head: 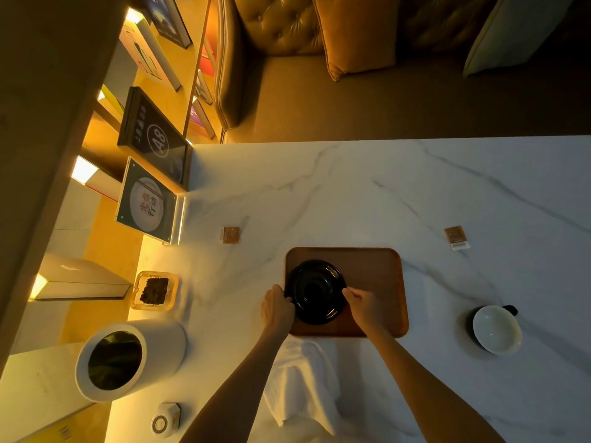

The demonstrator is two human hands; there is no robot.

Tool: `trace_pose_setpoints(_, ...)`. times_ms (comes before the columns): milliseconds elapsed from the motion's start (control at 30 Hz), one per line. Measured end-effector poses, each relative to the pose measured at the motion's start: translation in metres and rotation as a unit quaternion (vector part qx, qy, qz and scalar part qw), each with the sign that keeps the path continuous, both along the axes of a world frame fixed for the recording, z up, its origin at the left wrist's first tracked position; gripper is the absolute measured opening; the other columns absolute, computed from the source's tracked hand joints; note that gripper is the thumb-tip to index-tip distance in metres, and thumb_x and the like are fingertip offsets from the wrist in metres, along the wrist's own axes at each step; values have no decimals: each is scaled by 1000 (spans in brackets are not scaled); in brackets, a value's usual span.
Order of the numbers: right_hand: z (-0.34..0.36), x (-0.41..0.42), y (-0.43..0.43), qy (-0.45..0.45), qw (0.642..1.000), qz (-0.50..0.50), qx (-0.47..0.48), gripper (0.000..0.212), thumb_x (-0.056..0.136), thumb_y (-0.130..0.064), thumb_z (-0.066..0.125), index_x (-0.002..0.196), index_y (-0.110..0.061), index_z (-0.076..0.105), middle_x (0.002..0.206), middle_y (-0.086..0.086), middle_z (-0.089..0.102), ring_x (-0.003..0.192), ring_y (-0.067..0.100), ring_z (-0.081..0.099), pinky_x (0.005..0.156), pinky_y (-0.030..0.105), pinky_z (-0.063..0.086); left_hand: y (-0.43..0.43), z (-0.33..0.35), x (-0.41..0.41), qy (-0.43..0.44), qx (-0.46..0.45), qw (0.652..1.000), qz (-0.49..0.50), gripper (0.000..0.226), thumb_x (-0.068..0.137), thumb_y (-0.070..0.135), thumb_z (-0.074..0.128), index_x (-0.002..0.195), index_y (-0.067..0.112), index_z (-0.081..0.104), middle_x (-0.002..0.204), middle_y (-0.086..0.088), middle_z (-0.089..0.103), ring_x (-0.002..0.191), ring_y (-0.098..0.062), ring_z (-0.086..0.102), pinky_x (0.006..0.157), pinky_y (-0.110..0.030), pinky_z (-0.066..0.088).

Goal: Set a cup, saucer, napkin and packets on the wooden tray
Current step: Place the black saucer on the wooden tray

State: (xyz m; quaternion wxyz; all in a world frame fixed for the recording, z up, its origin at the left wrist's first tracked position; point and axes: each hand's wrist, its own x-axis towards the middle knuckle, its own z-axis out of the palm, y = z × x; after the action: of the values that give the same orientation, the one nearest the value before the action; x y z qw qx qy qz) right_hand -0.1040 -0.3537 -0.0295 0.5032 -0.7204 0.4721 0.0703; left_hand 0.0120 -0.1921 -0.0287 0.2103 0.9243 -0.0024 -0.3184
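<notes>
Both hands (277, 306) (364, 303) grip the black saucer (315, 290); forearms partly hide the napkin (300, 378).

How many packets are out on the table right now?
2. One packet lies on the marble beyond the tray's left corner; the other packet lies beyond its right corner. Neither is on the tray. None seems hidden.
</notes>
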Motion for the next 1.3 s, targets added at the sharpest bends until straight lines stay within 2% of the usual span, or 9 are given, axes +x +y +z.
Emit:
trace_pose_setpoints(167,-1,-1,0,-1,1000,4,1,30,95,-26,54,106,-3,69,79,18,71,69,28,64,62,27,46,1,-1,1,1,-6,1000,5,6,93,11,56,97,8,53,92,-7,56,72,-16,48,59,-26,36)
trace_pose_setpoints(267,-1,0,0,5,1000,6,0,30,96,-26,54,109,-3,69,84,18,72,66,21,62,59,21,44,2,-1,3,9,-4,1000,-5,7,94,13,56,98,8,53,96,-10,59,75,-17,49,61,-27,37)
trace_pose_setpoints(433,7,2,-2,20,999,21,26,32,97,-24,51,102,3,68,92,30,68,90,43,63,72,35,49,5,11,5,35,23,998,-47,17,97,21,50,108,8,52,107,-12,61,93,-28,59,79,-37,49)
trace_pose_setpoints(567,24,-7,-2,38,997,61,2,34,98,-30,47,109,-3,64,92,16,68,83,29,62,71,28,49,21,28,6,53,48,993,-98,32,100,32,42,121,9,50,121,-13,60,109,-32,59,95,-43,50)
trace_pose_setpoints(633,34,-19,-1,36,997,73,-20,36,98,-33,46,115,-6,63,99,13,70,87,22,62,79,32,52,33,38,5,53,53,991,-112,35,100,32,40,126,10,49,126,-12,59,113,-31,58,98,-42,49)
trace_pose_setpoints(767,57,-48,4,37,995,77,-53,36,97,-34,48,121,-11,61,112,9,68,99,20,62,83,28,48,57,62,-3,37,60,990,-120,36,100,31,40,127,10,50,124,-9,60,107,-26,61,88,-33,49)
trace_pose_setpoints(867,72,-76,13,41,993,73,-79,35,96,-37,49,118,-13,64,111,7,68,94,17,60,82,29,46,75,80,-16,21,48,991,-124,36,99,29,41,128,11,49,124,-8,60,107,-25,61,81,-29,45)
trace_pose_setpoints(1067,86,-136,35,88,991,42,-94,39,94,-44,48,113,-15,66,111,10,69,103,28,63,91,37,48,95,101,-58,-19,17,991,-130,32,99,34,42,125,17,52,122,-4,62,102,-21,61,89,-31,50)
trace_pose_setpoints(1300,104,-207,42,99,986,14,-134,39,94,-47,48,120,-21,61,124,2,66,114,22,60,97,35,46,81,108,-107,-16,52,980,-193,34,97,28,40,123,17,58,127,-4,63,114,-26,60,102,-37,46)
